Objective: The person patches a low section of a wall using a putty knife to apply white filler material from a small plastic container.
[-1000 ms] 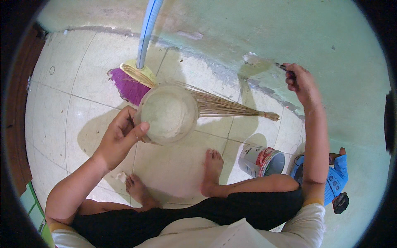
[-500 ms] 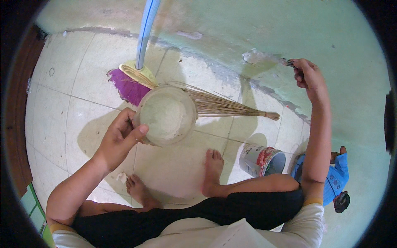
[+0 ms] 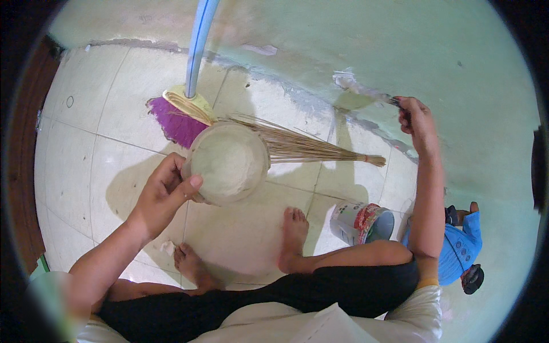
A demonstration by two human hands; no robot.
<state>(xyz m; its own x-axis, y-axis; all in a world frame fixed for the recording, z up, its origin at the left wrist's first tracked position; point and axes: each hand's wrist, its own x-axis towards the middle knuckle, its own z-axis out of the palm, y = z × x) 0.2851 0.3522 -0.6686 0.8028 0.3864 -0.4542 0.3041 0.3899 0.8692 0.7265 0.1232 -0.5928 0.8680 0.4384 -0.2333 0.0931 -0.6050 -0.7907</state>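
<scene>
My left hand [image 3: 163, 197] grips the rim of a round, cloudy plastic tub [image 3: 227, 163], thumb over the edge and fingers underneath. Pale, off-white filler coats the inside of the tub. Off to the right, my right hand [image 3: 416, 121] is closed round the dark handle of a putty knife [image 3: 372, 92]. Its whitish blade lies against or very close to the green wall [image 3: 400, 46], low down near the floor. A white smear [image 3: 343, 78] shows on the wall at the blade's tip.
Beyond the tub are a purple broom [image 3: 178, 123] with a blue handle and a stick broom [image 3: 320, 147] on the tiled floor. A bucket [image 3: 360, 223] stands by my right knee. Behind my right arm is a person in blue [image 3: 459, 251]. A blur covers the lower left.
My right hand has moved a little left and down with the putty knife, and more of the white smear shows. My left hand and the tub have barely shifted.
</scene>
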